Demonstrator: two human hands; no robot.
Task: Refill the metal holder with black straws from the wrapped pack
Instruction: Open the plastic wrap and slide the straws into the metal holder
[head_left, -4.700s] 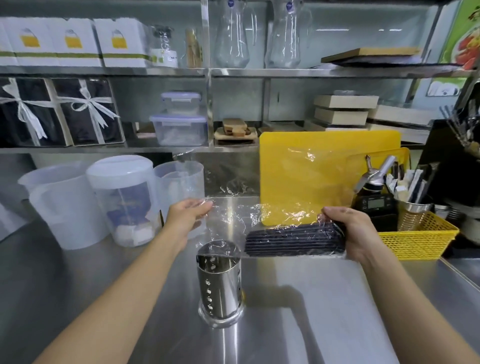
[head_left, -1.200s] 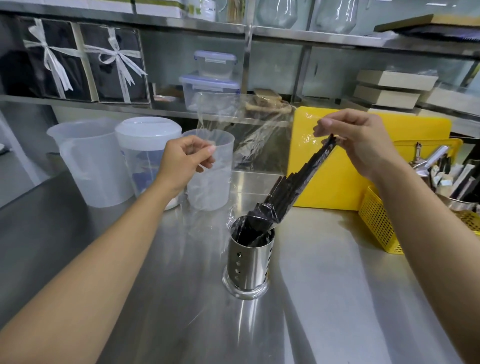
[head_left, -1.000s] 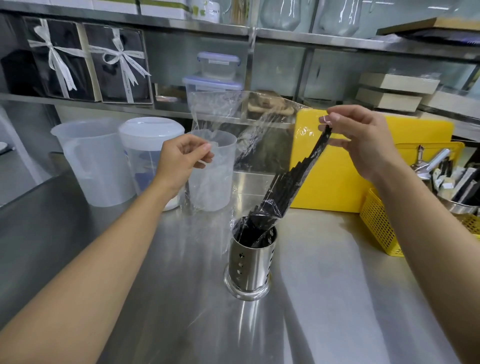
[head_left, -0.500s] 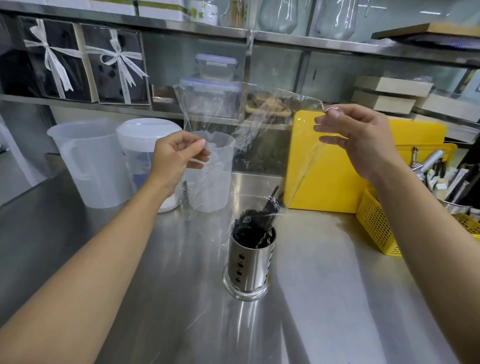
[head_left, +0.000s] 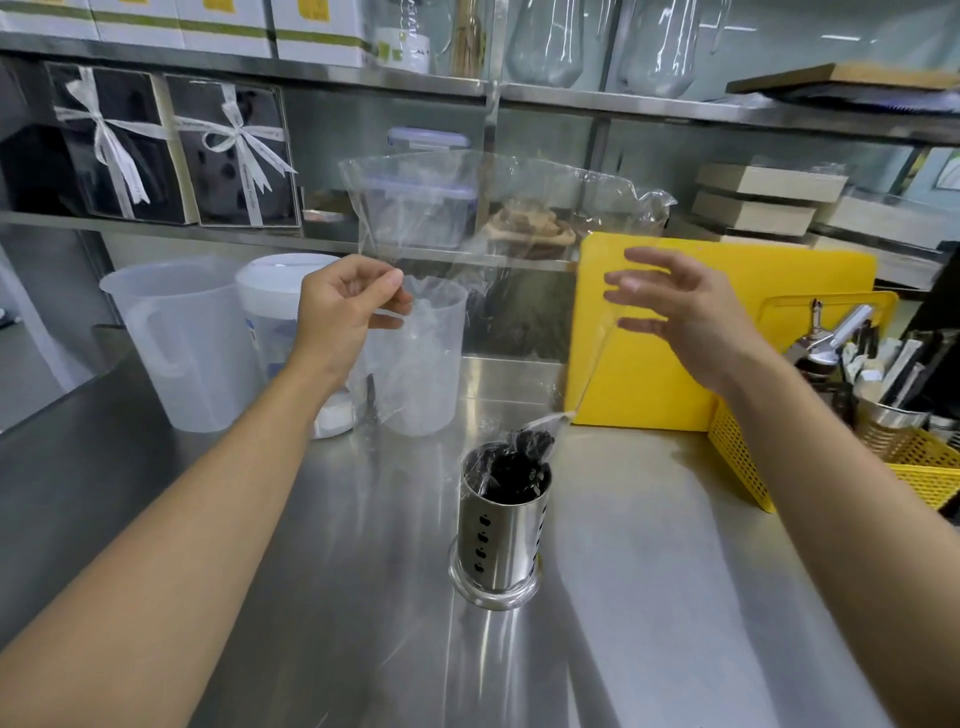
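Standing in the metal holder (head_left: 500, 525) at the desk's (head_left: 675, 597) centre, the black straws (head_left: 514, 462) look delivered (wrapper (head_left: 493, 208) still trailing in), left hand (head_left: 345, 306) pinching film at ten o'clock, right hand (head_left: 680, 312) spread open.

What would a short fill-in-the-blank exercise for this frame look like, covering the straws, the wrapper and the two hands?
1. The black straws now stand inside the metal ____.
2. The clear plastic wrapper is pinched by the ____ hand.
3. The right hand has its fingers ____.
4. Behind the right hand, a ____ cutting board leans upright.

Missing words: holder; left; open; yellow
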